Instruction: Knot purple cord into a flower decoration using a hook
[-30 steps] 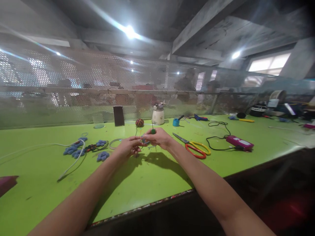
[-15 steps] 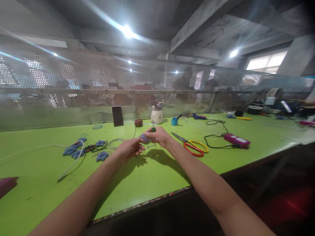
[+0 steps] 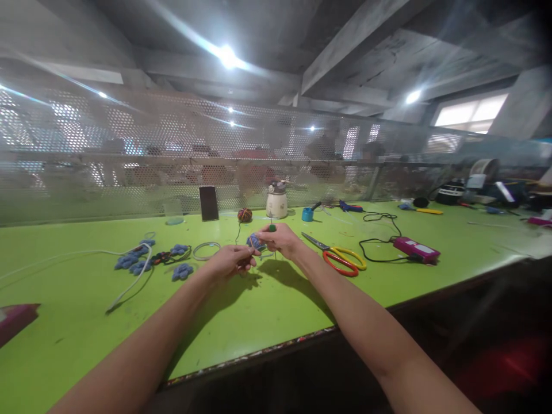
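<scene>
Over the middle of the green table, my left hand (image 3: 236, 260) is closed, its thumb and forefinger pinched at the lower edge of a small blue yarn piece (image 3: 254, 241). A thin orange-brown strand shows there. Facing it, my right hand (image 3: 281, 238) is closed around a thin crochet hook with a green grip (image 3: 272, 228); its shaft sticks out above and below the fingers. The right fingertips also meet the blue piece. My fingers partly cover the piece, and the hook's working tip cannot be made out.
Blue yarn flowers (image 3: 183, 271), a white cord (image 3: 129, 293) and a wire ring (image 3: 206, 250) lie left. Behind are a dark yarn ball (image 3: 245, 215), phone (image 3: 209, 203) and bottle (image 3: 276, 201). Scissors (image 3: 340, 260) and a corded purple box (image 3: 416, 250) lie right.
The view has shifted slightly, so everything sits a little farther right. Between my hands, more of the blue yarn piece shows. Both hands keep their grip.
</scene>
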`<action>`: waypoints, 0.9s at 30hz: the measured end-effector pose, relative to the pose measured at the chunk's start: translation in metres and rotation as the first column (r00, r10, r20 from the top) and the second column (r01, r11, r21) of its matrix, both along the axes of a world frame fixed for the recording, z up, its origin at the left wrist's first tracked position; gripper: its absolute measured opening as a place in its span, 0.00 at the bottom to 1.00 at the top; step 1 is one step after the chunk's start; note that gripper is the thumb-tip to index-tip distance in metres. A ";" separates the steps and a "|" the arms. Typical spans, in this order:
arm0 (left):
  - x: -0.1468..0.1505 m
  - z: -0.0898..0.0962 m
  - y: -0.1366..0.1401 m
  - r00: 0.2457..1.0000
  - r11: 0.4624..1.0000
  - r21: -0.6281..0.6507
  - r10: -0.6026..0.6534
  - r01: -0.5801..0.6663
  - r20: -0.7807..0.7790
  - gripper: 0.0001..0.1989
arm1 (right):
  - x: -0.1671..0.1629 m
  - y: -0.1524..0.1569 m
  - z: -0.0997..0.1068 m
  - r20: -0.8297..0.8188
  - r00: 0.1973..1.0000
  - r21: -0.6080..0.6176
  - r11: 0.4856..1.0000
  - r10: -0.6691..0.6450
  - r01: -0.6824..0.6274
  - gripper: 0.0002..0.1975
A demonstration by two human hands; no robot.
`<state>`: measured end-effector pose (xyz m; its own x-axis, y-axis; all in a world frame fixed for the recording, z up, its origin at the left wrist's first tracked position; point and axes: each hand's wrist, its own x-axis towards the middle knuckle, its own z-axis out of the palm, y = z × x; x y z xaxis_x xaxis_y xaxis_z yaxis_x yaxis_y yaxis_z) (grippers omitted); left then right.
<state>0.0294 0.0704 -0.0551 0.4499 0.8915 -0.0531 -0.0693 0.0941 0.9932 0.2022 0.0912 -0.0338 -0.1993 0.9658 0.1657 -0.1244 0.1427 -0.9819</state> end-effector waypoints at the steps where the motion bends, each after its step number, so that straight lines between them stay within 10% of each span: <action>1: 0.000 0.000 0.000 1.000 1.000 0.001 0.003 -0.003 -0.003 0.08 | 0.000 0.000 0.000 0.000 1.000 0.001 1.000 -0.002 0.002 0.10; 27: 0.000 0.003 -0.003 1.000 0.999 0.040 -0.016 0.015 0.007 0.11 | 0.002 0.003 -0.002 0.006 1.000 0.008 1.000 0.006 -0.006 0.11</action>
<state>0.0292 0.0675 -0.0524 0.4640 0.8857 -0.0146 -0.0754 0.0559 0.9956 0.2040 0.0939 -0.0357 -0.2058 0.9634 0.1718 -0.1190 0.1496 -0.9816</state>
